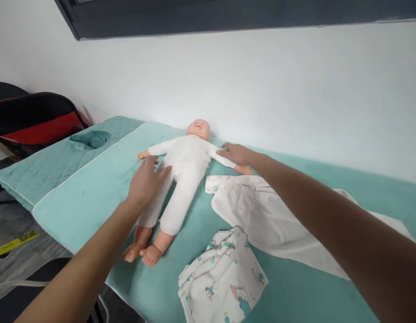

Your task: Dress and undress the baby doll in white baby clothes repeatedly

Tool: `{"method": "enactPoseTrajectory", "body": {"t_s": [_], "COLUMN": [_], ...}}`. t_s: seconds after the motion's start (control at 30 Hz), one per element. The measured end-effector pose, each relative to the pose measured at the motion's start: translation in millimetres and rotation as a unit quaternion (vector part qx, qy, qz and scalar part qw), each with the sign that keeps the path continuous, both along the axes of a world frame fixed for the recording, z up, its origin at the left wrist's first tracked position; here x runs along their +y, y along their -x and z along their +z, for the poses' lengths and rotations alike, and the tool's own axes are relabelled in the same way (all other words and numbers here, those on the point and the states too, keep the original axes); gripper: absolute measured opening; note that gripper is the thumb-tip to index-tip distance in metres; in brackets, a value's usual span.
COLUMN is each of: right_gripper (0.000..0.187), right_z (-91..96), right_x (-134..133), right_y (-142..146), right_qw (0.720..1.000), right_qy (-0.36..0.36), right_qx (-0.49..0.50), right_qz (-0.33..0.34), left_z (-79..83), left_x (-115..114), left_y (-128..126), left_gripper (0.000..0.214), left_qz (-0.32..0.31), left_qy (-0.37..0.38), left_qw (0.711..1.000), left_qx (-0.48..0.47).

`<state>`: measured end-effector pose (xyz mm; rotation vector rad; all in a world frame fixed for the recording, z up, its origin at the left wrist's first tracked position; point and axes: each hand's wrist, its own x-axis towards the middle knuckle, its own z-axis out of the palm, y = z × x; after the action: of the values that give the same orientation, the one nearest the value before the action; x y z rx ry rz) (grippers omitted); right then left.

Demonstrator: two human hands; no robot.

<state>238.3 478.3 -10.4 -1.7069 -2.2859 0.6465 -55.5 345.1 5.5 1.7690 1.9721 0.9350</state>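
A baby doll (187,159) with a white cloth body lies on its back, its head toward the wall and its bare feet toward me. My left hand (147,179) is at the doll's hip and upper leg on the left, fingers apart. Over the doll's arm on the right, my right hand (237,154) reaches with fingers spread; whether it touches the sleeve I cannot tell. Beside the doll lies a spread white cloth (261,215), partly hidden under my right forearm. Nearer to me is a folded white cloth with a printed cartoon pattern (224,278).
A green padded cover (93,193) spreads over the bed, with a face hole (89,140) at its left end. Black and red chairs (36,116) stand at the left. A white wall (261,85) runs along the far edge. Another dark seat (29,291) is at lower left.
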Motion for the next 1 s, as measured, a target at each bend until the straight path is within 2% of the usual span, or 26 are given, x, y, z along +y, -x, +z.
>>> {"method": "enactPoseTrajectory", "body": {"t_s": [0.03, 0.1, 0.13, 0.17, 0.23, 0.33, 0.43, 0.5, 0.6, 0.67, 0.73, 0.8, 0.87, 1.0], "right_gripper": [0.065, 0.059, 0.056, 0.053, 0.049, 0.043, 0.028, 0.024, 0.017, 0.019, 0.022, 0.023, 0.021, 0.004], "right_z": [-0.4, -0.7, -0.6, -0.2, 1.6, 9.6, 27.3, 44.4, 74.1, 93.4, 109.4, 120.9, 127.5, 128.1], "right_x": [-12.1, -40.5, -56.0, -71.9, -103.3, -147.4, -189.3, -219.2, -269.5, -305.0, -338.7, -367.1, -388.6, -412.7], "right_y": [-20.7, -61.6, -80.2, -96.8, -121.5, -134.1, -122.3, -107.7, -84.0, -70.3, -61.0, -58.7, -64.3, -88.0], "right_qw": [0.999, 0.995, 0.992, 0.987, 0.978, 0.963, 0.953, 0.950, 0.917, 0.893, 0.881, 0.883, 0.896, 0.937], "right_qy": [0.014, 0.036, 0.044, 0.052, 0.060, 0.032, -0.008, -0.050, -0.192, -0.274, -0.324, -0.332, -0.303, -0.173], "right_qx": [-0.028, -0.076, -0.100, -0.126, -0.179, -0.263, -0.304, -0.308, -0.345, -0.349, -0.339, -0.330, -0.322, -0.246], "right_qz": [-0.014, -0.051, -0.068, -0.081, -0.088, -0.048, -0.015, 0.001, 0.056, 0.073, 0.068, 0.033, -0.031, -0.177], "left_z": [1.8, 2.2, 0.5, -2.4, -10.7, -22.3, -20.8, -9.1, 17.6, 33.9, 45.0, 51.9, 57.6, 73.7], "left_x": [-15.6, -52.9, -72.3, -90.8, -121.7, -148.5, -159.0, -162.6, -166.1, -167.0, -167.0, -167.6, -170.6, -185.8], "left_y": [-6.9, -24.1, -34.1, -44.5, -65.1, -89.6, -104.8, -113.8, -132.8, -149.2, -165.9, -179.8, -189.0, -196.3], "left_gripper": [0.036, 0.025, 0.023, 0.023, 0.031, 0.028, 0.012, 0.012, 0.016, 0.019, 0.018, 0.020, 0.024, 0.029], "left_qz": [-0.011, -0.146, -0.224, -0.293, -0.339, -0.341, -0.361, -0.377, -0.393, -0.416, -0.432, -0.419, -0.388, -0.300], "left_qy": [-0.046, -0.153, -0.164, -0.143, -0.064, 0.008, -0.035, -0.120, -0.257, -0.296, -0.296, -0.295, -0.307, -0.332], "left_qw": [0.998, 0.973, 0.956, 0.940, 0.926, 0.914, 0.906, 0.900, 0.873, 0.847, 0.831, 0.830, 0.835, 0.854], "left_qx": [0.028, 0.093, 0.093, 0.101, 0.151, 0.218, 0.217, 0.179, 0.133, 0.148, 0.186, 0.219, 0.241, 0.266]}}
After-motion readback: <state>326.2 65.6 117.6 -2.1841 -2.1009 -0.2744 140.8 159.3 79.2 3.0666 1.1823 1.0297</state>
